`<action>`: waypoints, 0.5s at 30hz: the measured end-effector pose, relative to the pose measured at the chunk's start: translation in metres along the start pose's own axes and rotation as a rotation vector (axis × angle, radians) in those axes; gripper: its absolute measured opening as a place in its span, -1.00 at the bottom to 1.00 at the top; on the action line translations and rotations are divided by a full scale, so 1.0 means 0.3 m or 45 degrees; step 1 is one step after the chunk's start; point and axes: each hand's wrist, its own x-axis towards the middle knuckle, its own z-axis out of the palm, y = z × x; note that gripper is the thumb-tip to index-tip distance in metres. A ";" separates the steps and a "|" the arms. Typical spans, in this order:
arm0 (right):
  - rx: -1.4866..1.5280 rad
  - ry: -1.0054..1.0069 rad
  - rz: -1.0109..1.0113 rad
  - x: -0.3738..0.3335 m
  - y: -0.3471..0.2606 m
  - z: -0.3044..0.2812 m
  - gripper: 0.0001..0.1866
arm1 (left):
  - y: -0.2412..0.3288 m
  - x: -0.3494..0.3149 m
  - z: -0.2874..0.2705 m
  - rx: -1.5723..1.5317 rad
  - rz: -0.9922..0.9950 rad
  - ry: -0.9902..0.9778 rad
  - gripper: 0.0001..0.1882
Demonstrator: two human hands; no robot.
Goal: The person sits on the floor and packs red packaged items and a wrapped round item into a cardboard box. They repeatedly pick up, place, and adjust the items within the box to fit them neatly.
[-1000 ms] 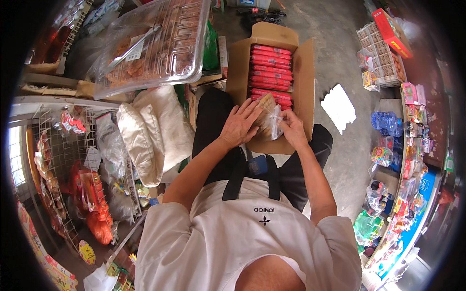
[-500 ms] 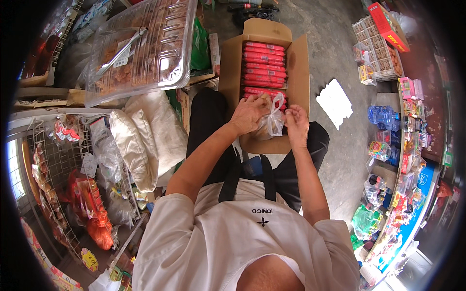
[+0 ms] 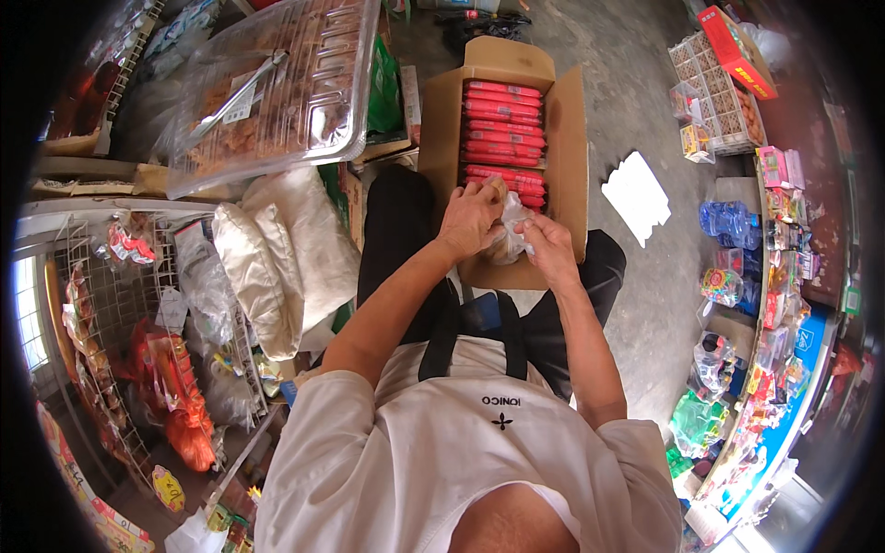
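Between my knees stands an open cardboard box [image 3: 569,166] with several red packets [image 3: 502,132] lined up inside it. Over its near end I hold a clear plastic bag [image 3: 510,214] with something light brown in it. My left hand [image 3: 470,221] is closed around the bag's left side, its fingertips up by the top. From the right, my right hand [image 3: 548,247] pinches the thin plastic of the bag. The bag's contents are mostly hidden by my fingers and the crumpled plastic.
White paper or card [image 3: 636,198] lies on the floor right of the box. A big clear lidded tray of brown food [image 3: 267,101] is at upper left, above pale cloth [image 3: 277,258]. Wire racks hang at left; an egg crate [image 3: 714,83] and crowded shelves line the right.
My right hand has moved left and inward, now pinching the bag's plastic near my left hand. The bag's loose top, which stood up before, is gathered down between my hands.
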 end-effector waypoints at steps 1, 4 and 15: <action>-0.071 -0.026 -0.056 0.010 -0.004 0.006 -0.78 | 0.004 -0.007 -0.003 0.004 -0.011 0.017 -0.81; 0.041 -0.072 -0.003 0.003 -0.055 0.015 -0.79 | 0.030 -0.039 -0.034 0.014 -0.097 0.122 -0.79; 0.768 -0.005 0.056 0.105 -0.092 0.048 -0.84 | -0.030 -0.067 0.044 -0.102 -0.275 0.285 -0.77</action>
